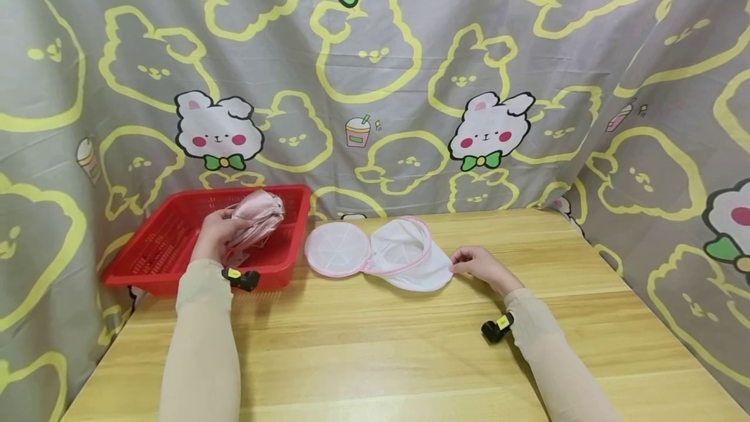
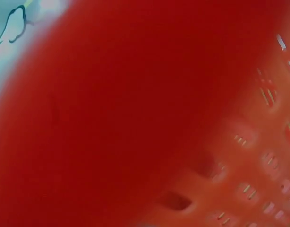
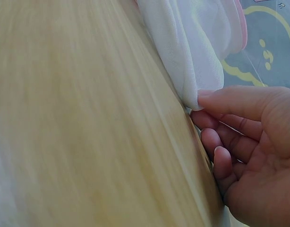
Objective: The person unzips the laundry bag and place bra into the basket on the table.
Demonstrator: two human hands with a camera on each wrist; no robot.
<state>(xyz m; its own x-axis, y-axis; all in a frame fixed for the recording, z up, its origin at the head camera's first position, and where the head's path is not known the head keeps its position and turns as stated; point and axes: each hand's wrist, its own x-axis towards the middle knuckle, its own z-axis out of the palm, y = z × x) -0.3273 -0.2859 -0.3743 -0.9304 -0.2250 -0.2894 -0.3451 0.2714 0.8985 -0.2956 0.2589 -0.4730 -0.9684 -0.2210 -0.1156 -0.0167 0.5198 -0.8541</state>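
Observation:
In the head view my left hand (image 1: pixel 217 232) holds a bunched pale pink satiny cloth (image 1: pixel 258 217) with dark trim at one end, over the inside of a red plastic basket (image 1: pixel 287 272). Only the basket's blurred red wall (image 2: pixel 135 104) fills most of the left wrist view; hand and cloth do not show there. A white mesh laundry bag (image 1: pixel 430 279) with pink edging lies on the table, its round mouth standing up and a round mesh lid (image 1: pixel 336 249) flipped out to the left. My right hand (image 3: pixel 251 137) pinches the bag's right edge between thumb and forefinger.
The wooden table (image 1: pixel 375 357) runs back to a grey curtain (image 1: pixel 404 161) with yellow cartoon outlines. This curtain also hangs at both sides. The basket stands at the table's back left, just left of the lid. A small black camera sits on each wrist.

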